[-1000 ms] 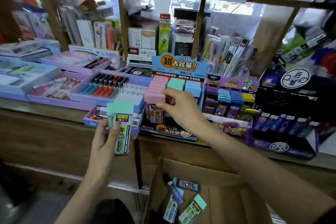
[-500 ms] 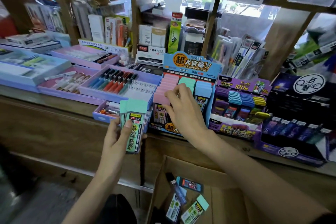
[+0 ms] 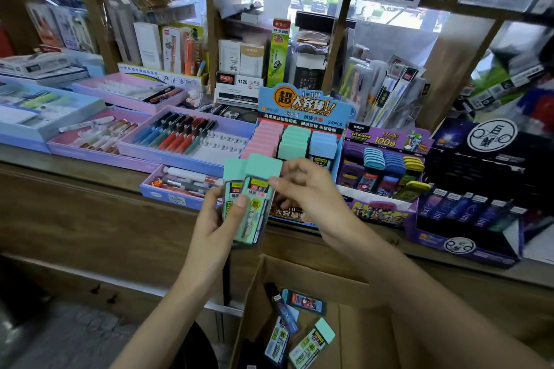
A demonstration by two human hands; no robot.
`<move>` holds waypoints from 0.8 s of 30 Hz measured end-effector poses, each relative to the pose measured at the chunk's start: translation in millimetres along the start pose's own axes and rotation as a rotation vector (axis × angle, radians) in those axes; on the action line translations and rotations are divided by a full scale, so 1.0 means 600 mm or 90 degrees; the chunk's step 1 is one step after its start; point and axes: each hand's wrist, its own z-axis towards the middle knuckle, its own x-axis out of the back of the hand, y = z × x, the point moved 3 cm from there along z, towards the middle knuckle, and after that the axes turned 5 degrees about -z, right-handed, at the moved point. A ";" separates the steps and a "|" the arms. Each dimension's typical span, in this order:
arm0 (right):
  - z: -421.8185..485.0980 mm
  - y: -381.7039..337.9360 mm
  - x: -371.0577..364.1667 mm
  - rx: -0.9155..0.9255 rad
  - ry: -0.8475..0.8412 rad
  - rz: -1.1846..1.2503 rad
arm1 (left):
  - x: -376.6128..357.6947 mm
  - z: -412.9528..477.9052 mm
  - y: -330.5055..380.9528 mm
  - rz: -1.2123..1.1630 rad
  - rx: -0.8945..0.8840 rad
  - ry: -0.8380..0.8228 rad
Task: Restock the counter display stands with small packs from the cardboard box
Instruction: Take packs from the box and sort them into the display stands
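Note:
My left hand (image 3: 220, 219) grips two teal-capped lead packs (image 3: 254, 198) upright in front of the counter. My right hand (image 3: 308, 192) pinches the front pack near its cap. Behind them stands the blue display stand (image 3: 299, 111) with rows of pink, teal and blue packs. The open cardboard box (image 3: 344, 287) sits on the floor below, holding several loose packs (image 3: 311, 341).
A purple display stand (image 3: 386, 168) with coloured packs sits right of the blue one, and a dark stand (image 3: 467, 210) further right. Trays of pens (image 3: 180, 135) fill the counter to the left. Shelves of stationery rise behind.
My right hand left the pink row in the blue stand and came back to the teal packs in my left hand, which rose toward the stand.

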 end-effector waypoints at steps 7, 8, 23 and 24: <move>0.038 -0.033 0.118 0.085 0.182 -0.039 | 0.023 0.006 -0.002 0.014 0.012 0.031; 0.042 -0.028 0.122 0.086 0.193 -0.078 | 0.027 0.006 -0.004 0.019 0.016 0.035; 0.063 0.025 0.065 0.106 0.158 -0.252 | 0.043 -0.001 -0.011 0.042 0.020 0.051; 0.063 0.025 0.066 0.109 0.161 -0.253 | 0.041 -0.001 -0.011 0.040 0.023 0.048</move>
